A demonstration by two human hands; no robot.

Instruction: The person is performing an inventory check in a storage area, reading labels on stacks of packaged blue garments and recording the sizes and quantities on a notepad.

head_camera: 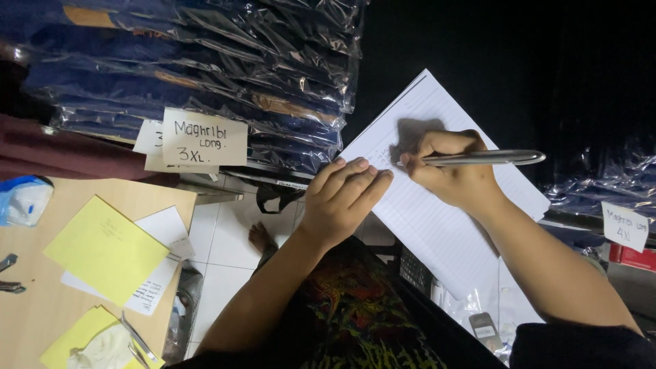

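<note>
My right hand (452,171) grips a silver pen (488,158), its tip pressed to a sheet of white lined paper (437,232) that rests at an angle over my lap. My left hand (342,198) lies flat on the left edge of that paper, fingers together, holding it down. Faint writing sits near the pen tip. My forearms run down toward the bottom of the view, the right one ending in a dark sleeve.
Stacked dark garments in clear plastic bags (205,68) fill the shelf at upper left, with handwritten paper size tags (203,139). A wooden table (27,314) at lower left carries yellow sheets (106,249) and white slips. More bagged garments (601,184) sit right. A bare foot (260,239) rests on white floor tiles.
</note>
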